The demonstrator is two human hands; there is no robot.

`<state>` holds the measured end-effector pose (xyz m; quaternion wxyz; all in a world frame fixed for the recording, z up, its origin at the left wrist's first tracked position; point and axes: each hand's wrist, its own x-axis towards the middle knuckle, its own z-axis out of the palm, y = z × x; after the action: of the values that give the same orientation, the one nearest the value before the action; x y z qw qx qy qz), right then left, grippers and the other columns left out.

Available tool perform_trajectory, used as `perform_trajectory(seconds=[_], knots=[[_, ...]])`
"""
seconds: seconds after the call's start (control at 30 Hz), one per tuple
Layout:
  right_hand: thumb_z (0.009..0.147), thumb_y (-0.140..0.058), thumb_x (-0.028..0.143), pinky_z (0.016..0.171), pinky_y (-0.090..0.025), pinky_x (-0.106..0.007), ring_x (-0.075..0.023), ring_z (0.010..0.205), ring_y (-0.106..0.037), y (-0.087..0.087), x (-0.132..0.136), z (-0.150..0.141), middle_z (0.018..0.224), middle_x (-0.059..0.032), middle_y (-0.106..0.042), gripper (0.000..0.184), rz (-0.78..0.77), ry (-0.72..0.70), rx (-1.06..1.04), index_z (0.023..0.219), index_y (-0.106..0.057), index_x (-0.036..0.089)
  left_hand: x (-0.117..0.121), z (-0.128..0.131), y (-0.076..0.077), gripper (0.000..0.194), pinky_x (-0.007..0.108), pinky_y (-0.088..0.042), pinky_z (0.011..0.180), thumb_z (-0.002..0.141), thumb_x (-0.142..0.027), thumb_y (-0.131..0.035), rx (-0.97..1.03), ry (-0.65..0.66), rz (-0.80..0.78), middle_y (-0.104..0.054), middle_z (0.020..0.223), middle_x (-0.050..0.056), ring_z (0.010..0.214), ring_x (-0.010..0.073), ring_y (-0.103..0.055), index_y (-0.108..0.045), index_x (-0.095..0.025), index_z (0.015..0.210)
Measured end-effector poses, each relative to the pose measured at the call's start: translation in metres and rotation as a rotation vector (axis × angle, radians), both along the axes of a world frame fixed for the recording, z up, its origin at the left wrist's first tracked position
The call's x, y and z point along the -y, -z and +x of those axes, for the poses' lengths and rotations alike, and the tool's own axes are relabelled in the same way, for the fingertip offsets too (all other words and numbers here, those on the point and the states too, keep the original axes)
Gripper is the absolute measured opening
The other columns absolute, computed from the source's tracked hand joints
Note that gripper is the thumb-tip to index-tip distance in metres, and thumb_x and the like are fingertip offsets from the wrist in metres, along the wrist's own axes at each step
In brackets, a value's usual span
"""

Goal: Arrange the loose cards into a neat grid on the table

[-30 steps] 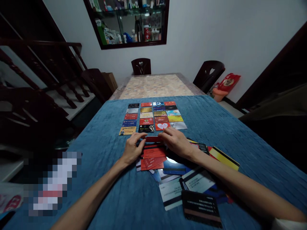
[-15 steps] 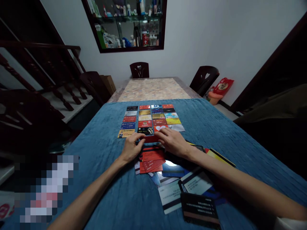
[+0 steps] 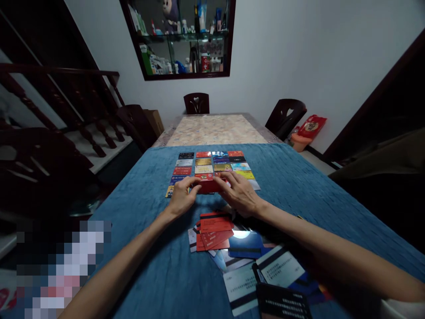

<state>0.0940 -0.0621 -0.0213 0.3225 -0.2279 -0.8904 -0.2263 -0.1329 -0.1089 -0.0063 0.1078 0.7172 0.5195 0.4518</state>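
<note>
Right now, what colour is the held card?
The held card is dark red, best seen in the head view.

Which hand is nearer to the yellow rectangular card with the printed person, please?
Left. The left hand partly hides the yellow card; the right hand is farther right, at the right end of the dark red rectangular card between the hands.
</note>
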Motion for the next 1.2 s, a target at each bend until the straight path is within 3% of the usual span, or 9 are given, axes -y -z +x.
perform_trajectory(seconds=[0.2, 0.4, 0.63, 0.93, 1.2], knots=[[0.096, -0.046, 0.017, 0.085, -0.05, -0.042, -0.0269, 0.1, -0.049, -0.013, -0.024, -0.009, 0.117, -0.0174, -0.057, 0.042, 0.051, -0.015, -0.039, 0.138, -0.049, 0.011, -0.026, -0.007, -0.009, 0.016, 0.03, -0.054, 0.078, 0.082, -0.02, -0.061, 0.035, -0.024, -0.007, -0.075, 0.088, 0.003, 0.08, 0.0183, -0.069, -0.071, -0.018, 0.094], [0.096, -0.044, 0.017, 0.091, -0.049, -0.048, -0.0296, 0.103, -0.05, -0.026, -0.051, -0.016, 0.12, -0.0186, -0.056, 0.045, -0.052, 0.006, 0.009, 0.14, -0.047, 0.012, -0.046, -0.014, -0.02, 0.038, 0.03, -0.054, 0.077, 0.083, -0.016, -0.06, -0.098, -0.006, 0.035, -0.072, 0.091, 0.001, 0.079, 0.0167, -0.067, -0.061, -0.021, 0.121], [0.093, -0.05, 0.022, 0.089, -0.048, -0.045, -0.0297, 0.099, -0.048, -0.037, -0.092, -0.024, 0.113, -0.0187, -0.057, 0.035, -0.139, -0.004, 0.053, 0.126, -0.055, 0.01, -0.081, -0.028, -0.029, 0.051, 0.043, -0.046, 0.104, 0.08, -0.017, -0.066, -0.451, 0.019, 0.13, -0.059, 0.124, 0.014, 0.118, 0.0287, -0.055, -0.054, -0.015, 0.13], [0.089, -0.061, 0.025, 0.091, -0.046, -0.04, -0.0266, 0.102, -0.049, -0.032, -0.147, -0.037, 0.113, -0.0177, -0.056, 0.032, -0.245, -0.08, 0.057, 0.118, -0.057, 0.011, -0.133, -0.043, -0.036, 0.045, 0.043, -0.045, 0.1, 0.085, -0.022, -0.062, -0.689, 0.039, 0.056, -0.057, 0.126, 0.015, 0.116, 0.03, -0.052, -0.054, -0.013, 0.128], [0.089, -0.057, 0.018, 0.087, -0.043, -0.034, -0.0221, 0.095, -0.052, -0.032, -0.181, -0.053, 0.104, -0.0128, -0.06, 0.014, -0.395, -0.053, 0.158, 0.1, -0.065, 0.013, -0.163, -0.041, -0.037, 0.033, 0.049, -0.039, 0.099, 0.083, -0.022, -0.061, -0.853, -0.07, -0.098, -0.059, 0.124, 0.015, 0.122, 0.0346, -0.044, -0.061, -0.017, 0.116]])
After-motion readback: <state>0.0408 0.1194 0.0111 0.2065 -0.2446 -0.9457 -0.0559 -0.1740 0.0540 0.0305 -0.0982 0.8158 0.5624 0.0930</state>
